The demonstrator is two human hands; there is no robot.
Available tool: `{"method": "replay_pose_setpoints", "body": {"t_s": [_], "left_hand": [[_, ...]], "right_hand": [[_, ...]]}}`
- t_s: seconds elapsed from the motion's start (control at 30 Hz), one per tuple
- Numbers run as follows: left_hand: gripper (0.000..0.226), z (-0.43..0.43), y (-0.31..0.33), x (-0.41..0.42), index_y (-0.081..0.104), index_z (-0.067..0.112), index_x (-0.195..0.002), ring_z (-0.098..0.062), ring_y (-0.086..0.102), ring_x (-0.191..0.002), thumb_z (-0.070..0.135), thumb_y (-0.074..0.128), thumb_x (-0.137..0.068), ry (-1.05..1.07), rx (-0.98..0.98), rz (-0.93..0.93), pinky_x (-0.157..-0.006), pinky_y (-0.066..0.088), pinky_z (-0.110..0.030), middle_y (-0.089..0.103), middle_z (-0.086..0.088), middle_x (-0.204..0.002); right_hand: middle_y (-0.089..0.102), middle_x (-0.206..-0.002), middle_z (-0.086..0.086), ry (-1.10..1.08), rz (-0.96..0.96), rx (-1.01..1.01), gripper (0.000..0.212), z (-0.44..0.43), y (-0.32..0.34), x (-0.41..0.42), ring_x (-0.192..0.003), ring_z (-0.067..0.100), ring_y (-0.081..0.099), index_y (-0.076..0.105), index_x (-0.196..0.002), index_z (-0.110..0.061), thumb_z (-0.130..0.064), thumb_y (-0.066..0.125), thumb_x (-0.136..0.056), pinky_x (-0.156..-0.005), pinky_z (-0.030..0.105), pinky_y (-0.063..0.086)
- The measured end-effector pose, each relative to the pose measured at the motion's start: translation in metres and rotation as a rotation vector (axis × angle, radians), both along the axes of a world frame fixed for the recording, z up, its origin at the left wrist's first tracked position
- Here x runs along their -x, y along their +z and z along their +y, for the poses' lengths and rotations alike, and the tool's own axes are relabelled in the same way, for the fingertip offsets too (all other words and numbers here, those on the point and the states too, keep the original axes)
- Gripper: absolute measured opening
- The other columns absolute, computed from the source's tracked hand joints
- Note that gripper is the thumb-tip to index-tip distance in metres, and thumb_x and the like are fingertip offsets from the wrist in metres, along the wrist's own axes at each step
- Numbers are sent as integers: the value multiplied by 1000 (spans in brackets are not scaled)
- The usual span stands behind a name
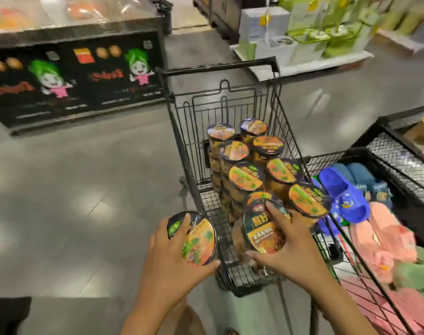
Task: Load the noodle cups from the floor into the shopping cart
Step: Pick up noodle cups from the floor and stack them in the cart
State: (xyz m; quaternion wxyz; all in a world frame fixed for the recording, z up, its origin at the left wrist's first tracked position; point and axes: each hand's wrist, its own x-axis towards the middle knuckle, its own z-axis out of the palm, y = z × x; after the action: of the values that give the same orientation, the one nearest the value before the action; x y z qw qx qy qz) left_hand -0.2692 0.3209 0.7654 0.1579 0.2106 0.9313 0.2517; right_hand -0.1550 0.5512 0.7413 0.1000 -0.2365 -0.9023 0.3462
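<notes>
Loading in progress: right hand [285,247] grips a cup [264,235] inside the cart [182,141] by the stacks [247,177], left hand [167,252] grips a second cup [194,240] just outside, guessing it goes over the rim next.

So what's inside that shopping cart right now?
Stacks of noodle cups stand in the shopping cart, lids up. The right hand holds another cup at its near end. The lower cups and the floor beneath them are mostly covered.

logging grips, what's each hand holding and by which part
The left hand holds a noodle cup across its lid rim; the right hand holds a second noodle cup likewise, over the shopping cart.
</notes>
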Motion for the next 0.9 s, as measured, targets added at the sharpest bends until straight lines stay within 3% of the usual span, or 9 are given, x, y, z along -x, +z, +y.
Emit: {"method": "replay_pose_setpoints", "body": {"t_s": [0.1,0.2,0.5,0.9], "left_hand": [[114,22,-3,67,12,44,-150,-15,13,-140,83,63,-55,-37,-32,-18,-113,25,-33,6,11,-154],[114,46,-3,141,8,47,-149,-17,9,-143,83,62,-56,-91,-40,-58,-114,26,-38,1,14,-156],[114,153,-2,328,11,44,-150,-20,8,-145,82,64,-57,-212,-100,-20,-116,20,-41,2,8,-158],[113,288,-59,408,8,40,-151,-23,2,-144,83,59,-61,-433,-25,44,-115,21,-42,-1,1,-159]], "right_hand": [[38,-126,-5,-100,-25,31,116,15,9,52,-123,12,40,31,-143,-52,-97,54,-39,-102,33,39],[36,-134,-3,-184,-71,-7,112,35,19,115,-129,16,37,27,-143,-55,-92,59,-42,-108,41,38],[38,-115,2,-440,-146,-50,113,143,21,285,-115,24,49,32,-148,-40,-76,73,-49,-102,39,43],[36,-131,12,-423,-455,-186,113,253,-29,384,-125,33,41,22,-150,-38,-88,58,-56,-103,45,43]]}}
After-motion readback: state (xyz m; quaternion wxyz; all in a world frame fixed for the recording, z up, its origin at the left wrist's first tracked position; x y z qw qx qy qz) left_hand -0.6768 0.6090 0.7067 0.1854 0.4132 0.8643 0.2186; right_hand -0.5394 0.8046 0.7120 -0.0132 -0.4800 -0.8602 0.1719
